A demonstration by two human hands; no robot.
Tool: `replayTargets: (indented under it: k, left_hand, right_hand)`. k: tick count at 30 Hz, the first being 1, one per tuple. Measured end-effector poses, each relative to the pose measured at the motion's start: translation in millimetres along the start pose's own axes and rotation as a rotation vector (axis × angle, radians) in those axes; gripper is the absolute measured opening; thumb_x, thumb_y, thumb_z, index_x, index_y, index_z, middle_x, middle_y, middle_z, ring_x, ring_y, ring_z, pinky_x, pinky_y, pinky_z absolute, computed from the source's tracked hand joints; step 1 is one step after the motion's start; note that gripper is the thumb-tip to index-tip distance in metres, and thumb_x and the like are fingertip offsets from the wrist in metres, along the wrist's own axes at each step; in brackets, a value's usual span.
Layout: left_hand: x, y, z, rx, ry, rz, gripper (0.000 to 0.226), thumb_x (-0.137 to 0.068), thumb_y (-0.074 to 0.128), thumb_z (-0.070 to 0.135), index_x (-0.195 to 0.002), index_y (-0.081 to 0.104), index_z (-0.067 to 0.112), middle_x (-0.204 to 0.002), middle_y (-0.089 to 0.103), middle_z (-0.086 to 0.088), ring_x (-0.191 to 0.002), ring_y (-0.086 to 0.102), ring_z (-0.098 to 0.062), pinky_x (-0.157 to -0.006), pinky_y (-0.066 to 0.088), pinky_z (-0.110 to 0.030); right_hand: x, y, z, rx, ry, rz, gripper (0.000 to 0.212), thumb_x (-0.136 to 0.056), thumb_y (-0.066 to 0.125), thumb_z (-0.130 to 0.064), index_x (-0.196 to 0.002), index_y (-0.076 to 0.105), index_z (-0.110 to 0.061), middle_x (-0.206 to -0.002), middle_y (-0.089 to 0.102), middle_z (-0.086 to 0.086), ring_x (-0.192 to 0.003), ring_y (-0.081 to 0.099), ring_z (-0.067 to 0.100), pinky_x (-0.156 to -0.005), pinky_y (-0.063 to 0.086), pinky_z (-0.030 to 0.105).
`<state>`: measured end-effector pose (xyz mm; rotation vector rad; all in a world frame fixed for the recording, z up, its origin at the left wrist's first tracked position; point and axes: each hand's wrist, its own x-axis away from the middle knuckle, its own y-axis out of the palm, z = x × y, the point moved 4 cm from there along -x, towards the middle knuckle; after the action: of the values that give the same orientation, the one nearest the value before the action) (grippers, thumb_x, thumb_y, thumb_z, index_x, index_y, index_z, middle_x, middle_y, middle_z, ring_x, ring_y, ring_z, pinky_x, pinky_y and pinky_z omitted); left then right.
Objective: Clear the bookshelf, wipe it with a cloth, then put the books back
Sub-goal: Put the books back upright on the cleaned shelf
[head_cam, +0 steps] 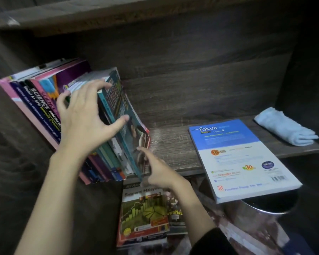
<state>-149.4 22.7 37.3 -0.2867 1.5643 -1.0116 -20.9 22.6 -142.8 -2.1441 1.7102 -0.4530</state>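
1. Left hand [85, 116]: fingers hooked over the top of the teal book [123, 115], thumb pressed on its cover, probably steadying the end of the leaning row of books [44, 100].
2. Right hand [158, 172]: at the teal book's lower corner, fingers partly curled; blur hides whether it pinches.
3. Bookshelf [173, 150]: Fokus book [238, 159] lies flat, overhanging the front edge, well right of both hands; folded cloth [285, 127] lies beyond it, seemingly parked within reach.

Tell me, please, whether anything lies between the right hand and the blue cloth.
Yes: the Fokus book lies flat on the shelf between the right hand and the folded cloth, overhanging the front edge. Lying flat, it could probably be reached over.
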Motion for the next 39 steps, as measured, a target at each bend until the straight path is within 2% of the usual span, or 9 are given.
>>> replayTargets:
  k: [2,4,11,24,29,33,35,37,39]
  left_hand:
    - [-2.1,-5.1,-2.3,-0.025,0.035,-0.099,0.089,-0.062,0.066,0.072,-0.134,0.038,0.029,-0.143,0.042,0.002,-0.132,0.036,-0.02,-0.109,0.014,-0.042]
    - [-6.0,-8.6,-4.3,-0.067,0.051,-0.143,0.098,-0.057,0.073,0.068,-0.138,0.035,0.03,-0.147,0.039,0.004,-0.134,0.034,-0.019,-0.107,0.017,-0.041]
    - [-8.2,-5.3,-4.1,-0.079,0.026,-0.028,0.094,-0.057,0.078,0.054,-0.138,0.04,0.024,-0.14,0.046,-0.003,-0.128,0.038,-0.023,-0.1,0.021,-0.041]
    - [-10.8,13.0,-0.7,-0.083,-0.076,0.076,0.084,-0.06,0.085,0.034,-0.131,0.042,0.019,-0.128,0.05,-0.012,-0.121,0.041,-0.03,-0.103,0.03,-0.054]
    - [-8.9,16.8,3.5,0.039,-0.099,0.103,0.081,-0.068,0.078,0.029,-0.135,0.034,0.022,-0.138,0.041,-0.013,-0.13,0.034,-0.033,-0.105,0.027,-0.06]
    - [1.0,19.3,24.1,0.335,-0.179,0.405,0.046,-0.081,0.052,0.04,-0.125,0.037,0.04,-0.137,0.044,-0.004,-0.129,0.04,-0.025,-0.103,0.036,-0.053]
    - [9.6,25.2,55.0,0.34,-0.204,0.505,0.036,-0.083,0.053,0.032,-0.119,0.05,0.026,-0.127,0.051,-0.006,-0.122,0.046,-0.026,-0.101,0.036,-0.049]
    - [15.7,37.4,87.8,0.388,-0.222,0.498,0.033,-0.082,0.055,0.025,-0.114,0.056,0.017,-0.118,0.055,-0.007,-0.113,0.048,-0.027,-0.094,0.034,-0.039]
    - [15.8,61.5,111.7,0.528,-0.248,0.365,0.03,-0.081,0.054,0.019,-0.111,0.056,0.015,-0.11,0.057,-0.008,-0.104,0.051,-0.028,-0.085,0.037,-0.036]
  right_hand:
    - [-1.1,-1.2,2.9,0.022,0.045,0.015,0.106,-0.071,0.078,-0.003,-0.149,0.016,-0.038,-0.149,0.035,0.008,-0.135,0.035,0.029,-0.108,0.035,0.052]
    - [-4.2,-0.5,5.7,0.048,0.068,0.04,0.103,-0.073,0.078,-0.005,-0.149,0.018,-0.04,-0.146,0.04,0.009,-0.131,0.041,0.029,-0.107,0.037,0.051]
    - [-11.6,5.8,9.3,0.126,0.059,0.225,0.086,-0.078,0.075,-0.012,-0.146,0.029,-0.038,-0.132,0.057,0.006,-0.12,0.054,0.023,-0.102,0.046,0.045]
    - [-11.4,6.0,5.7,0.306,-0.023,0.284,0.075,-0.088,0.064,-0.012,-0.151,0.026,-0.028,-0.142,0.048,0.007,-0.125,0.048,0.025,-0.105,0.041,0.038]
    - [-9.0,-3.0,4.6,0.128,-0.016,0.198,0.07,-0.087,0.063,-0.005,-0.148,0.034,-0.021,-0.146,0.044,0.008,-0.131,0.044,0.026,-0.11,0.037,0.04]
    - [3.7,-38.6,4.7,0.107,-0.012,0.395,0.044,-0.091,0.053,-0.005,-0.134,0.053,-0.014,-0.133,0.055,0.011,-0.122,0.051,0.027,-0.104,0.042,0.041]
    - [15.7,-62.3,6.4,0.134,0.003,0.526,0.039,-0.09,0.05,-0.004,-0.127,0.06,-0.011,-0.127,0.06,0.011,-0.118,0.054,0.027,-0.1,0.043,0.035]
    - [30.7,-86.8,11.3,0.225,0.052,0.632,0.037,-0.091,0.049,-0.006,-0.125,0.06,-0.012,-0.126,0.061,0.01,-0.118,0.053,0.026,-0.097,0.041,0.032]
    - [46.4,-112.8,21.1,0.343,0.134,0.726,0.036,-0.091,0.05,-0.011,-0.126,0.06,-0.013,-0.127,0.06,0.009,-0.12,0.049,0.026,-0.098,0.036,0.032]
